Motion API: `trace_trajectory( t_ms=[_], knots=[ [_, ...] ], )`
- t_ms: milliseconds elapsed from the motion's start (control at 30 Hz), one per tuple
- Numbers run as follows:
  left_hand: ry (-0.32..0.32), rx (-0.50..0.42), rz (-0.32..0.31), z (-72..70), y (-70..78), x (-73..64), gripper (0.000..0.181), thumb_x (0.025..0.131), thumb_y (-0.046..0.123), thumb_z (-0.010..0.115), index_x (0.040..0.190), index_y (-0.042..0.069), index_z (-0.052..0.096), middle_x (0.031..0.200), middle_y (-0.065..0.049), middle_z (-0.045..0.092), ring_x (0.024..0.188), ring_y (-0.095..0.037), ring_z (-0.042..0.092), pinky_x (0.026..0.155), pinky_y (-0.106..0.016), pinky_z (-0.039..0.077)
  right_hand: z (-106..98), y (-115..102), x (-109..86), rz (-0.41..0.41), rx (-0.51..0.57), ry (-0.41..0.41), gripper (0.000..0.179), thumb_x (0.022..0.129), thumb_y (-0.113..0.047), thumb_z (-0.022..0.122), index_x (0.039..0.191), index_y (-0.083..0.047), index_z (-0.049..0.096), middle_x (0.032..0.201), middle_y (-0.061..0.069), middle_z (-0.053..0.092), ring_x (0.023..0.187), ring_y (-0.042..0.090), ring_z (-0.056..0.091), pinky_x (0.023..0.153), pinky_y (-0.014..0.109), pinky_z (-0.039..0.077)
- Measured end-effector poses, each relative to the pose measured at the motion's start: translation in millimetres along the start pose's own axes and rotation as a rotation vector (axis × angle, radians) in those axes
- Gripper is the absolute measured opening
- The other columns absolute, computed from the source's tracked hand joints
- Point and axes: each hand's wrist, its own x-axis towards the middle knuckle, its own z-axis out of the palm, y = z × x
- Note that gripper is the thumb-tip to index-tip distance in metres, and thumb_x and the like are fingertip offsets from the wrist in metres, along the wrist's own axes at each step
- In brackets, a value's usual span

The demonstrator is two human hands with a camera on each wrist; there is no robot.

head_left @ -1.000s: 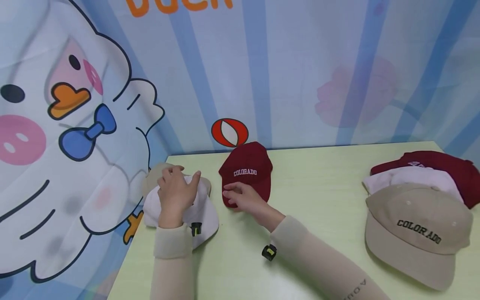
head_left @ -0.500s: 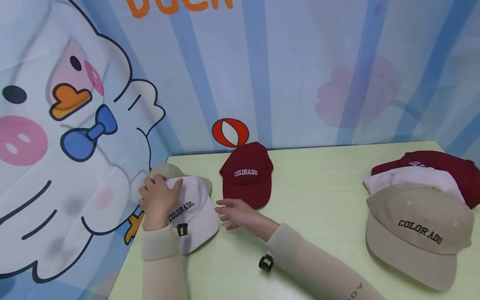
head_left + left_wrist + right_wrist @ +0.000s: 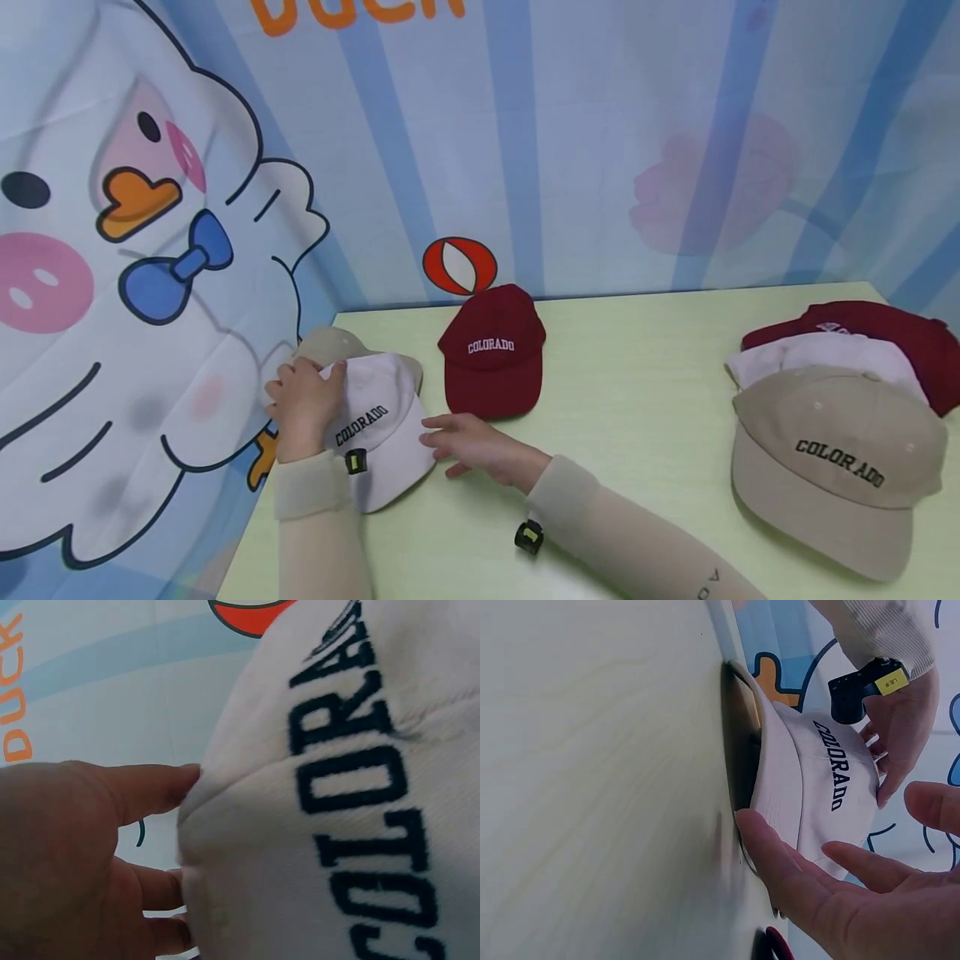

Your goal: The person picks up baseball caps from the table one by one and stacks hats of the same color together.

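Observation:
A white baseball cap (image 3: 386,450) lettered COLORADO lies at the table's left, partly over a tan cap (image 3: 330,343). My left hand (image 3: 302,402) cups the rear left of its crown, thumb on the near side and fingers curving over the far side. In the left wrist view the thumb and fingertips meet the crown's edge. My right hand (image 3: 480,446) is at the right edge of the brim, fingers extended and spread. The right wrist view shows its fingertips right at the brim (image 3: 776,780), which stands a little off the table there.
A red COLORADO cap (image 3: 495,383) sits just behind my right hand. On the far right lies a tan cap (image 3: 832,467), overlapping a white cap (image 3: 847,354) and another red cap (image 3: 930,358). A printed duck backdrop (image 3: 585,150) borders the table's back and left.
My left hand has slid left and down across the white cap, uncovering its lettering. My right hand has moved from the red cap's brim down-left to the white cap's brim.

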Motion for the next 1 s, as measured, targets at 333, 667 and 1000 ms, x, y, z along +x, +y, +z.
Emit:
trace_trajectory(
  t_ms=[333,667,1000],
  knots=[
    [0.010,0.009,0.049,4.4,0.5,4.9,0.058,0.109,0.038,0.042,0.136,-0.012,0.053,0.126,-0.033,0.046,0.117,-0.049,0.041,0.096,-0.066,0.032,0,1,1.2,-0.007,-0.004,-0.013,0.052,0.103,-0.027,0.062,0.150,-0.006,0.053,0.147,0.014,0.058,0.127,0.035,0.062,0.097,0.050,0.058],
    [-0.038,-0.044,0.123,4.0,0.0,7.7,0.048,0.112,0.034,0.039,0.137,-0.002,0.059,0.127,-0.027,0.057,0.113,-0.042,0.052,0.099,-0.061,0.044,-2,2,1.8,-0.004,-0.024,-0.017,0.051,0.102,-0.029,0.063,0.148,-0.009,0.055,0.146,0.012,0.060,0.124,0.033,0.062,0.096,0.049,0.058],
    [-0.087,-0.054,0.177,-8.6,16.0,-4.1,0.049,0.112,0.037,0.039,0.141,0.002,0.058,0.128,-0.025,0.062,0.109,-0.039,0.058,0.097,-0.057,0.049,-11,-5,1.5,-0.012,-0.027,0.017,0.045,0.101,-0.030,0.064,0.141,-0.010,0.060,0.138,0.011,0.062,0.120,0.035,0.063,0.095,0.048,0.059]
  ],
)
